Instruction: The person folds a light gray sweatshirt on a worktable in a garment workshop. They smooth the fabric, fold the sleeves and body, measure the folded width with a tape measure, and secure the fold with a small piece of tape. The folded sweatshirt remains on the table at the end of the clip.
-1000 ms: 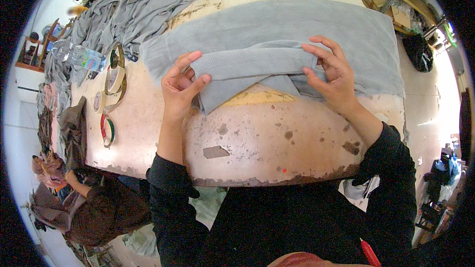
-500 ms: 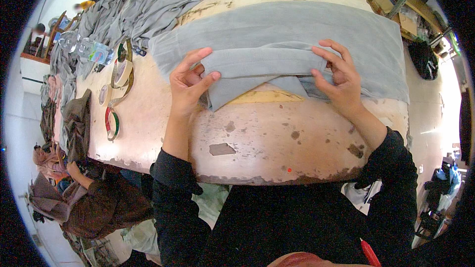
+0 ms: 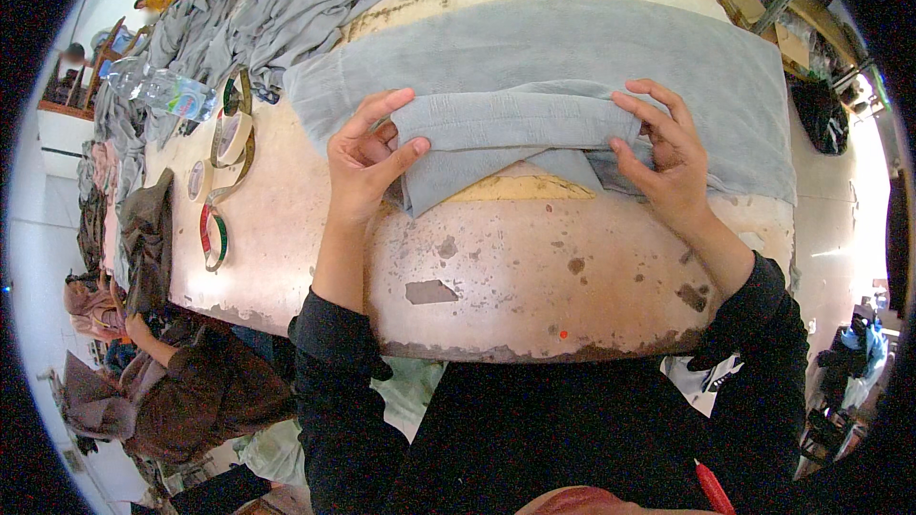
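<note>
A blue-grey garment point(image 3: 687, 67) lies spread across the table, its near part turned up into a long folded band point(image 3: 515, 124). My left hand point(image 3: 367, 153) grips the band's left end, thumb below and index finger along the top. At the other end, my right hand point(image 3: 673, 157) holds the band between thumb and fingers. Some of the fingertips on both sides are hidden behind the cloth. Under the band, a loose flap of the same cloth point(image 3: 453, 176) hangs to a point, and a yellow patch point(image 3: 523, 189) shows between the flaps.
The pale, stained table point(image 3: 496, 267) has a chipped front edge. To the left lie tape rolls point(image 3: 232, 138), a measuring tape point(image 3: 221, 238) and a plastic bottle point(image 3: 181, 95). Grey cloth point(image 3: 305, 10) is heaped at the far left. Another person point(image 3: 210, 381) works beside the table's left side.
My right hand has shifted slightly to the right and the band looks a little more stretched. My left hand is almost where it was. Both still hold the cloth.
</note>
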`<state>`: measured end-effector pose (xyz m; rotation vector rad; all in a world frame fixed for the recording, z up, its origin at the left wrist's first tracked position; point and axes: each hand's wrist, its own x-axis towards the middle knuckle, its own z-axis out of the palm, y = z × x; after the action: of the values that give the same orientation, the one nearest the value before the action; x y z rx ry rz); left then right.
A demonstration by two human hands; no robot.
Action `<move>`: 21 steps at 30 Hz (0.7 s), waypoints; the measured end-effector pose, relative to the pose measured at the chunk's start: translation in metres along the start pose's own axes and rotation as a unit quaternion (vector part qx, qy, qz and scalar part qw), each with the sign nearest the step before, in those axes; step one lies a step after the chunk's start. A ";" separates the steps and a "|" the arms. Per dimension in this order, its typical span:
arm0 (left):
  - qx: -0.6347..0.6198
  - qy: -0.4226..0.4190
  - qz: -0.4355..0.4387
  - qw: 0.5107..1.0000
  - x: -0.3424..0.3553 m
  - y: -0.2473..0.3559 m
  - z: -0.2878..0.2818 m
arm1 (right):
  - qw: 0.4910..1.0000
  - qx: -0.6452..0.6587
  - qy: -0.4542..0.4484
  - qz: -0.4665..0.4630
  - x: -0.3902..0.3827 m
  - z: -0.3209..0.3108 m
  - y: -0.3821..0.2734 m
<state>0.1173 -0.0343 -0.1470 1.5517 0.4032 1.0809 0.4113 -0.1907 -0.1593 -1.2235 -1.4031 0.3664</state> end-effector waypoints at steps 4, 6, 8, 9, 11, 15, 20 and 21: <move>0.002 -0.012 0.007 1.000 0.000 0.001 0.000 | 1.000 -0.008 -0.002 -0.006 0.000 0.000 0.001; 0.011 -0.009 0.000 1.000 0.000 0.001 -0.001 | 1.000 -0.010 -0.003 0.000 0.000 -0.001 0.001; 0.013 -0.013 -0.004 1.000 0.000 0.001 -0.001 | 1.000 -0.017 -0.002 0.001 0.000 -0.001 0.001; 0.020 -0.009 -0.006 1.000 0.000 0.001 -0.002 | 1.000 -0.023 -0.002 -0.001 0.000 -0.002 0.001; 0.013 -0.010 -0.007 1.000 0.000 0.000 -0.002 | 1.000 -0.028 -0.001 -0.003 0.000 -0.002 0.001; 0.021 -0.005 -0.017 1.000 0.001 0.000 -0.003 | 1.000 -0.030 0.001 -0.005 0.000 -0.002 0.001; 0.006 -0.004 -0.018 1.000 0.001 0.002 0.000 | 0.999 -0.038 0.001 -0.003 0.000 -0.002 0.000; 0.015 -0.001 -0.018 1.000 0.000 0.002 0.000 | 0.999 -0.043 0.001 -0.004 0.000 -0.002 0.000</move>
<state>0.1169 -0.0345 -0.1449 1.5660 0.4470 1.0501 0.4132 -0.1919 -0.1592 -1.2866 -1.4350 0.3020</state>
